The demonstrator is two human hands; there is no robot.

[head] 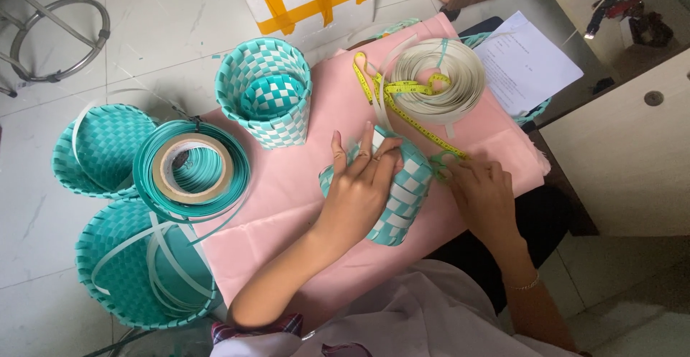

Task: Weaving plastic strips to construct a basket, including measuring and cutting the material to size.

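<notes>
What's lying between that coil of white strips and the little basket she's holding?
In the head view, a yellow measuring tape crosses the pink cloth between the white coil and the small woven basket.

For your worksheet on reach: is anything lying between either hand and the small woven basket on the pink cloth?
Nothing visible does. The left hand already rests on the small woven basket, and the right hand touches its right edge.

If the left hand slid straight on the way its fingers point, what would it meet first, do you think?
The left hand points up the pink cloth. Past the small basket it holds, it would likely meet the yellow tape measure first.
</notes>
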